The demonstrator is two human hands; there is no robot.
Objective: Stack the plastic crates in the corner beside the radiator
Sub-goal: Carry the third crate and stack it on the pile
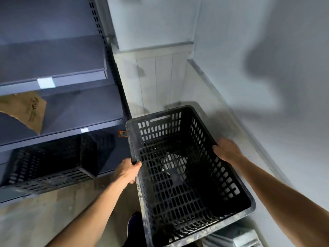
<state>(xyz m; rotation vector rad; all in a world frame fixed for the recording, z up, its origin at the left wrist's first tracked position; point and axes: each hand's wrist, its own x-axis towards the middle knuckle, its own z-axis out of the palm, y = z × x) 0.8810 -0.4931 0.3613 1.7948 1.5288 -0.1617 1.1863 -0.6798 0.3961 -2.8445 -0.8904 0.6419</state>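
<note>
A black perforated plastic crate (181, 175) fills the lower middle of the head view, open side up, its rim smeared with pale dust. My left hand (126, 171) grips its left rim and my right hand (227, 150) grips its right rim. The crate is held above the floor, in front of the corner. A second black crate (51, 161) lies on its side on the bottom shelf at the left. White ribbed metal (235, 237), possibly the radiator, shows under the held crate at the bottom right.
Grey metal shelving (58, 75) runs along the left, with a torn piece of cardboard (26, 109) on one shelf. White walls and a panelled box (163, 75) form the corner ahead. A small orange object (122, 134) sits at the shelf end. My dark shoe (133, 223) is below.
</note>
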